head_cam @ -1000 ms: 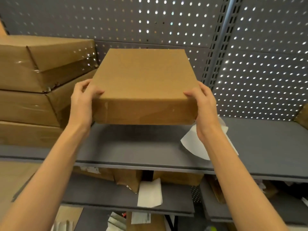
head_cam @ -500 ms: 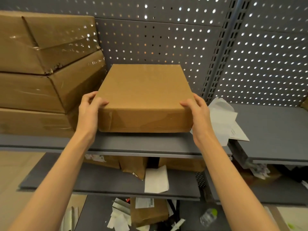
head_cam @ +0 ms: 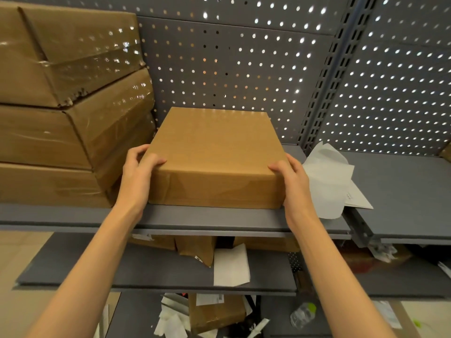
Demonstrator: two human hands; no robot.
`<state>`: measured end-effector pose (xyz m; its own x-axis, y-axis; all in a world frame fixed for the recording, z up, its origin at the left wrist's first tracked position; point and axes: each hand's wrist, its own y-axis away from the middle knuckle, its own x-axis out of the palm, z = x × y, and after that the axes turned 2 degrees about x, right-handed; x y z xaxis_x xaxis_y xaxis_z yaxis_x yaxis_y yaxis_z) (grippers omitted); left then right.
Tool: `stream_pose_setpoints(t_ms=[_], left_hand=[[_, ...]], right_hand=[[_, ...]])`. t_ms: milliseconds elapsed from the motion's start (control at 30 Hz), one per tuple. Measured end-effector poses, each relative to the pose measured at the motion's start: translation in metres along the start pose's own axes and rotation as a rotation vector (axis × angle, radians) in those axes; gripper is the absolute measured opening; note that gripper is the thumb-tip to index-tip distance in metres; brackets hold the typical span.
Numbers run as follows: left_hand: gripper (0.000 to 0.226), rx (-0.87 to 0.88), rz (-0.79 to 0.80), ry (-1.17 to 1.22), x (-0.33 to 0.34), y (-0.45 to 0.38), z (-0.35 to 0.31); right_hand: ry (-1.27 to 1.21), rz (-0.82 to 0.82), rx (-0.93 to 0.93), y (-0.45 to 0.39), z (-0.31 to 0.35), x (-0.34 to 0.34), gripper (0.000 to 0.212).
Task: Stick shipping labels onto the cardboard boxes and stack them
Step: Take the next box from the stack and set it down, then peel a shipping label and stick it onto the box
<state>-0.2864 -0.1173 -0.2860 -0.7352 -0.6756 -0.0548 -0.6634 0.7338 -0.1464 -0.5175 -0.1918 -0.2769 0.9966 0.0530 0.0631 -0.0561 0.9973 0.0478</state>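
1. Left hand (head_cam: 138, 178) grips the near-left corner of the cardboard box (head_cam: 214, 152): thumb curled over the top edge, fingers wrapped down the left side.
2. Right hand (head_cam: 292, 184) mirrors it on the near-right corner, thumb on top, fingers along the right side face. Both hands hold the box and nothing else.
3. Box sits flat on the grey shelf (head_cam: 219, 217), bottom face down, top face plain brown with no label visible on it.
4. Long axis runs front to back, away from the camera toward the perforated back panel (head_cam: 231, 69); short near face points at the person and sits just inside the shelf's front edge.
5. Far end of the box is close to the back panel; cannot tell if it touches.
6. Just left: stack of three larger taped boxes (head_cam: 68, 113) on the same shelf, near the held box; contact is hidden behind the left hand.
7. Just right: crumpled white paper (head_cam: 327, 176) on the shelf, partly behind the right hand.
8. Lower shelf (head_cam: 156, 272) carries more brown boxes and a white sheet (head_cam: 230, 265).
9. Below that: loose paper scraps, another box and a plastic bottle (head_cam: 302, 314).
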Motion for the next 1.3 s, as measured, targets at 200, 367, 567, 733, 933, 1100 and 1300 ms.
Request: stream_pose_setpoints(t_ms=[200, 367, 567, 733, 933, 1100, 1300], left_hand=[[0.05, -0.018, 0.053, -0.04, -0.002, 0.0, -0.004], [0.031, -0.026, 0.068, -0.14, -0.008, -0.01, -0.011], [0.049, 0.196, 0.032, -0.461, -0.008, -0.012, -0.028], [0.043, 0.503, 0.027, -0.841, 0.02, -0.006, -0.06], [0.037, 0.691, 0.158, -0.897, 0.073, 0.008, -0.077], [0.036, 0.75, 0.244, -0.901, 0.126, 0.026, -0.084], [0.036, 0.793, 0.387, -0.933, 0.187, 0.053, -0.085]], right_hand=[[0.019, -0.006, 0.013, -0.001, 0.002, 0.002, 0.048], [0.029, -0.008, 0.01, -0.001, 0.001, 0.003, 0.052], [0.074, -0.01, -0.031, -0.003, 0.01, -0.002, 0.063], [0.213, -0.05, -0.178, -0.012, 0.025, -0.014, 0.056], [0.36, -0.136, -0.267, -0.03, 0.036, -0.056, 0.037], [0.436, -0.165, -0.238, -0.047, 0.038, -0.108, 0.032], [0.633, 0.047, -0.258, -0.067, 0.032, -0.159, 0.046]])
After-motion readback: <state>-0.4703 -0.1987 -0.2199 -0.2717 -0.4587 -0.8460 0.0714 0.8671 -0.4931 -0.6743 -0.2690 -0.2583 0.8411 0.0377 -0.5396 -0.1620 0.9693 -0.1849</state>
